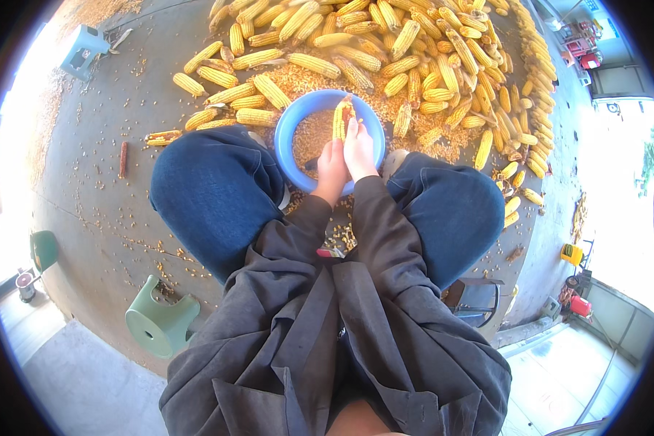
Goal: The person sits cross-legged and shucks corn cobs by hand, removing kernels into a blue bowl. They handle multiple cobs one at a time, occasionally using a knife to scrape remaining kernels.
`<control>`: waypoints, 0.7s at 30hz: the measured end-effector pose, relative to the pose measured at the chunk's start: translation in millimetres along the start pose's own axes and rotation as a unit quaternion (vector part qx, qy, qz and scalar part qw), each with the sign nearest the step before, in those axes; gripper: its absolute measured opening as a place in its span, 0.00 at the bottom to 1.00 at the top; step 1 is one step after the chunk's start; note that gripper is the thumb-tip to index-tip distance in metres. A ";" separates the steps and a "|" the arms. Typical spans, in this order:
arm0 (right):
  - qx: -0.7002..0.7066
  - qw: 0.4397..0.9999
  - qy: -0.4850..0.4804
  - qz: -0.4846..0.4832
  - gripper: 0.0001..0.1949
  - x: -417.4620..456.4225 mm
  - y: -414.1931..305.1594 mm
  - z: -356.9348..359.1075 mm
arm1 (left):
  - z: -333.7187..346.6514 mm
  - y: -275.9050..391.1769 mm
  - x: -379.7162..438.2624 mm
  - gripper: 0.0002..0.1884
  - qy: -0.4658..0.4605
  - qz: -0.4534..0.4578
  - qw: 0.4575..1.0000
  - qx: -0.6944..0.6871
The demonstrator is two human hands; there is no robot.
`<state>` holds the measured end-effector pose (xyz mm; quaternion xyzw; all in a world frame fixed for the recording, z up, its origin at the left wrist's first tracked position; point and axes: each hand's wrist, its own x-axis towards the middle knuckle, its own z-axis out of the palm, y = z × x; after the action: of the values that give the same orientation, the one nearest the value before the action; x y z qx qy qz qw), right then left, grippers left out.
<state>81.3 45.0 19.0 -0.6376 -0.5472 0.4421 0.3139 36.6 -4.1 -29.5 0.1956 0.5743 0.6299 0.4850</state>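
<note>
Between my knees stands a round blue plastic basin (285, 143) with loose corn kernels (312, 133) inside. Over it, both hands are on one ear of corn (339, 121), its tip pointing away from me. My left hand (332, 166) grips the lower end. My right hand (358, 147) lies along the right side, with the thumb pressed on the cob. A reddish strip without kernels shows near the thumb; yellow rows remain on the left side. The fingers' undersides are hidden.
A large heap of corn ears (392, 49) lies beyond the basin, over scattered kernels. At left are a bare red cob (122, 159), a light-blue stool (82, 52) and a green plastic stool (155, 321). A dark chair (474, 300) stands at right behind my knee.
</note>
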 end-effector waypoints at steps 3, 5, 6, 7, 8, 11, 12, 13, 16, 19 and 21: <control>0.032 0.999 0.019 0.003 0.23 3.1 9.5 2.3 | -0.9 5.6 -1.5 0.16 -0.021 -0.040 0.999 0.016; 0.042 0.999 0.017 0.026 0.24 8.1 19.7 1.8 | -0.3 7.4 -1.4 0.16 -0.040 -0.065 0.997 -0.001; 0.054 0.998 0.023 0.020 0.24 8.7 22.5 2.6 | -0.6 7.8 -1.2 0.16 -0.048 -0.077 0.996 -0.010; 0.066 0.997 0.030 0.014 0.24 9.3 25.4 3.4 | -0.8 8.2 -1.1 0.16 -0.052 -0.055 0.997 0.015; 0.078 0.996 0.037 0.008 0.25 10.1 28.3 3.5 | -0.9 8.6 -0.9 0.16 -0.055 -0.034 0.997 0.040; 0.067 0.994 0.010 0.087 0.27 5.0 15.7 -2.0 | -3.3 7.9 0.3 0.17 -0.046 -0.017 0.996 0.078; 0.123 0.988 0.003 0.098 0.27 5.3 15.8 -2.0 | -3.7 5.0 2.2 0.18 -0.042 -0.019 0.995 0.085; 0.179 0.978 -0.004 0.108 0.28 5.3 15.7 -1.5 | -3.0 2.4 5.6 0.18 -0.027 0.001 0.997 0.073; 0.192 0.973 -0.019 0.124 0.28 5.1 14.2 1.6 | 2.0 7.6 9.1 0.18 0.010 0.033 0.997 0.076; 0.127 0.989 -0.039 0.069 0.31 -6.8 5.1 8.6 | -2.2 12.1 8.9 0.18 0.024 0.026 0.995 0.097; 0.089 0.991 -0.049 0.084 0.32 -10.6 2.4 9.6 | -4.5 9.2 10.5 0.17 0.005 0.026 0.999 0.035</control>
<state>73.4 33.4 15.3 -0.6281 -0.4652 0.5447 0.3039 24.6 3.5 -25.6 0.2239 0.5929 0.6230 0.4585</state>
